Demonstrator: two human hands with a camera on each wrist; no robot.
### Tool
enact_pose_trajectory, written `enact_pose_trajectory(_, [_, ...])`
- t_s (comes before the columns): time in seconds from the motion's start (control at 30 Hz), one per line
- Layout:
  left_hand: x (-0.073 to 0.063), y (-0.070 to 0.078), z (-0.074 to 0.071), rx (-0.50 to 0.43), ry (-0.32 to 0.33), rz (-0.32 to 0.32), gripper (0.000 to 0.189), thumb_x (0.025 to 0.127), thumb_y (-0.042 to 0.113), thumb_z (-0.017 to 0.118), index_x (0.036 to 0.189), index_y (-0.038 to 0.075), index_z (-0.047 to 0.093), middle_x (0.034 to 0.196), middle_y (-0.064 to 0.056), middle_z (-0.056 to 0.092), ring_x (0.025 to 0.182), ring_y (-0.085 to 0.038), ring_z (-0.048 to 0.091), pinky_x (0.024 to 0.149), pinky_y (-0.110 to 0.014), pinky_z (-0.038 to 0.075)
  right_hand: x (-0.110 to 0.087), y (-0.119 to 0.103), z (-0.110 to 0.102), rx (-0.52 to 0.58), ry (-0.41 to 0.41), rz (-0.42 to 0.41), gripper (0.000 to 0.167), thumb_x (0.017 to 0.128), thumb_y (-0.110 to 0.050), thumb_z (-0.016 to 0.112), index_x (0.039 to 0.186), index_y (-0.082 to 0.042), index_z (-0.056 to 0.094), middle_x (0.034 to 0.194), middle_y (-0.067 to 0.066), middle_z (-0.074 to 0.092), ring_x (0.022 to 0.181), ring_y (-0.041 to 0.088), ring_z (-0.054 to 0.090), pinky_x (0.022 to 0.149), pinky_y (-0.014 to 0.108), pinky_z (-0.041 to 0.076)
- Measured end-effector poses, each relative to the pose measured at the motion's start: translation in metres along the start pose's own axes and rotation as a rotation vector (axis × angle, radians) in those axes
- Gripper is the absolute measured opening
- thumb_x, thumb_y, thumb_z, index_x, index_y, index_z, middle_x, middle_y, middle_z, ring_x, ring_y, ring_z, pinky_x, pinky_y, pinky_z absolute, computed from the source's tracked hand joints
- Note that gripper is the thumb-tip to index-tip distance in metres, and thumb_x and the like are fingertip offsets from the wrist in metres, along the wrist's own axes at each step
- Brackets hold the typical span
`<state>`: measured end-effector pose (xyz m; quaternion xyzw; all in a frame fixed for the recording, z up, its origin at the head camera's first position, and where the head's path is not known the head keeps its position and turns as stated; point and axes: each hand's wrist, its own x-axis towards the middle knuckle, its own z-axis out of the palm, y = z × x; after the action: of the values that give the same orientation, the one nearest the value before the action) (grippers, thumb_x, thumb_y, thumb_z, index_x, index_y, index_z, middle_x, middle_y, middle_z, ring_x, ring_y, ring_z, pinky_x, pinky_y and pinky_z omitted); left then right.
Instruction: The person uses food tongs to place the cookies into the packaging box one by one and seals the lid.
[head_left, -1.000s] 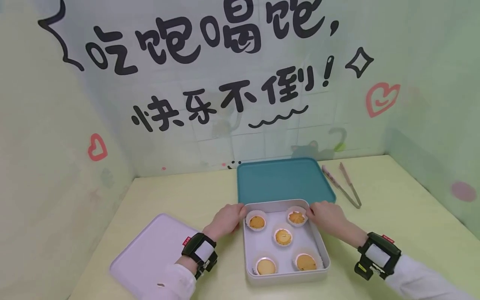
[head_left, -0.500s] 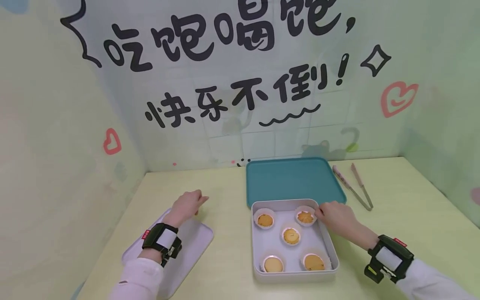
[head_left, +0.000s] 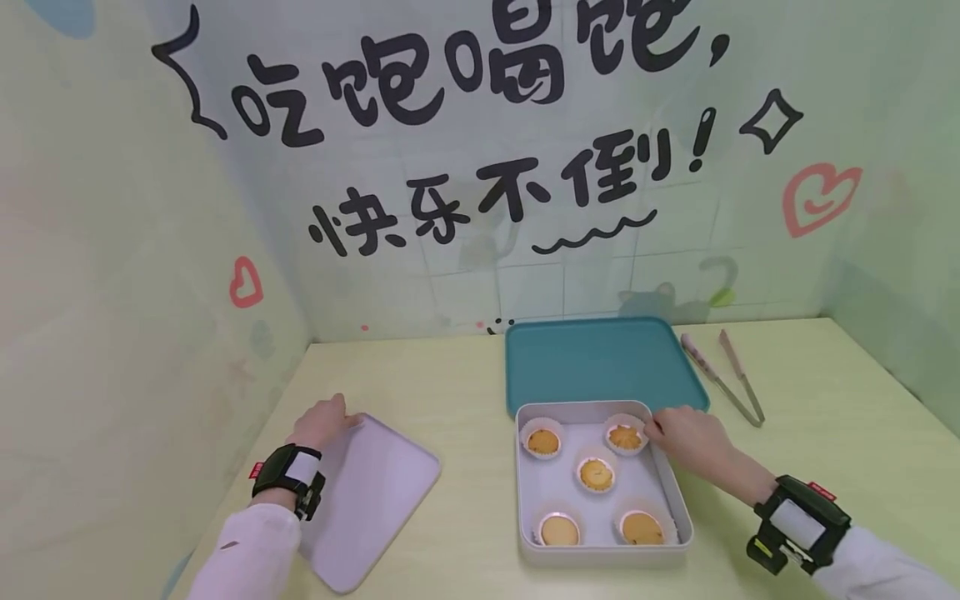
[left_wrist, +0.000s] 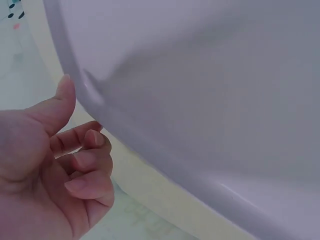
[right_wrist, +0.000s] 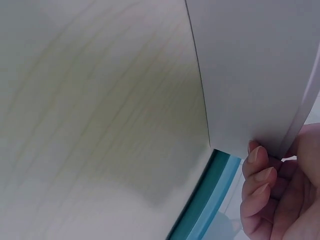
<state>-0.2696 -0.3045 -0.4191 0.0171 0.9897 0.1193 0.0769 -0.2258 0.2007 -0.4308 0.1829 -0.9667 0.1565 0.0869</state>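
My right hand (head_left: 690,437) grips the far right corner of a white rectangular box (head_left: 596,557); in the right wrist view its curled fingers (right_wrist: 260,175) press the outer wall, and the thumb is mostly hidden behind the rim. Several small round baked pieces in paper cups, such as a tart (head_left: 597,475), stand inside the box. At the far corner of a lilac tray (head_left: 378,492) is my left hand (head_left: 321,423). In the left wrist view the thumb lies along the rim and a fingertip is tucked at its outer edge, the other fingers loosely bent.
Behind the box lies a teal tray (head_left: 600,358), its near edge overlapped by the box. Metal tongs (head_left: 727,385) with pinkish ends rest, spread, to the right of it. A wall (head_left: 525,283) with large black writing rises at the table's (head_left: 450,375) back edge.
My left hand has let go of the box's far left corner and moved left to the lilac tray's corner. My right hand keeps its grip. The head view has shifted slightly left.
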Motion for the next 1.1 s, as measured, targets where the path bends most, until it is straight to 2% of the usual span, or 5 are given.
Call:
enact_pose_trajectory(0.23, [0.005,-0.012,0.015,0.021,0.016,0.063,0.024,0.09,0.018,0.056,0.078,0.003,0.042,0.064,-0.007,0.041,0.062,-0.021,0.043,0.057,-0.033,0.035,-0.002,-0.002,0.002,0.005,-0.027,-0.002,0.034,0.085,-0.012,0.053,0.055,-0.014,0.039,0.049,-0.005,0.028,0.042,0.009,0.028,0.041,0.024,0.022])
enact_pose_trajectory(0.57, [0.005,-0.026,0.02,0.065,0.046,0.163,0.02,0.092,0.006,0.05,0.074,0.007,0.043,0.066,-0.004,0.043,0.063,-0.021,0.042,0.06,-0.035,0.035,0.001,-0.004,0.003,0.015,-0.021,-0.012,0.034,0.085,-0.01,0.053,0.054,-0.014,0.038,0.049,-0.006,0.027,0.042,0.008,0.027,0.041,0.024,0.021])
enact_pose_trajectory(0.7, [0.001,-0.024,0.012,0.017,0.03,0.192,0.02,0.093,0.006,0.049,0.073,0.005,0.043,0.063,-0.004,0.04,0.061,-0.019,0.04,0.058,-0.033,0.034,0.001,-0.004,0.002,0.018,-0.019,-0.015,0.034,0.085,-0.01,0.053,0.054,-0.015,0.038,0.048,-0.006,0.027,0.042,0.008,0.026,0.041,0.024,0.021])
enact_pose_trajectory(0.87, [0.004,-0.017,-0.01,-0.054,0.108,0.264,0.02,0.094,0.005,0.043,0.076,0.0,0.047,0.063,-0.003,0.04,0.059,-0.018,0.04,0.056,-0.033,0.035,0.0,-0.002,-0.001,0.019,-0.013,-0.012,0.033,0.085,-0.01,0.053,0.055,-0.015,0.039,0.049,-0.005,0.028,0.043,0.009,0.027,0.041,0.024,0.022])
enact_pose_trajectory(1.1, [-0.001,0.01,-0.046,-0.23,0.238,0.213,0.026,0.098,0.011,0.036,0.076,0.0,0.044,0.059,-0.005,0.038,0.051,-0.018,0.039,0.049,-0.032,0.034,-0.001,0.001,-0.003,0.022,-0.014,0.003,0.035,0.086,-0.012,0.053,0.054,-0.015,0.039,0.048,-0.005,0.028,0.042,0.009,0.029,0.04,0.024,0.022])
